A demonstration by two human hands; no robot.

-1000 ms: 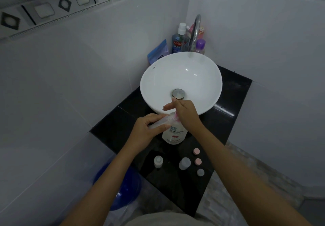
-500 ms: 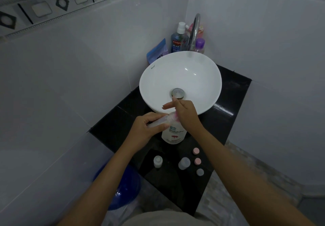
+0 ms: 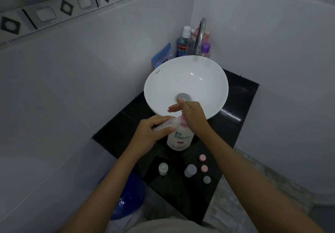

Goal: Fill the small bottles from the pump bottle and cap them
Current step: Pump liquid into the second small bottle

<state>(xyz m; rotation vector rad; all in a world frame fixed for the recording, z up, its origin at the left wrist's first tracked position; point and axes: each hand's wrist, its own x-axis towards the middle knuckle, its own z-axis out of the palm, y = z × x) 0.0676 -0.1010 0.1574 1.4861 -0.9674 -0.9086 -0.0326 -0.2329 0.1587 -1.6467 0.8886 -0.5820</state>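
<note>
Left hand: the left hand has its fingers and thumb curled round a clear small bottle, gripping it by the body.
Held bottle axis: lying nearly level, long axis running left to right, mouth pointing right at the pink pump head.
Right hand: the right hand rests on top of the pump head with straight, loose fingers reaching toward the white basin.
Pump bottle: the white pump bottle stands upright on the black counter, just in front of the basin, between the two hands.
Other bottles: an uncapped small bottle and a grey one stand upright near the counter's front edge.
Caps: two pink caps and a grey cap lie just right of the grey bottle.
</note>
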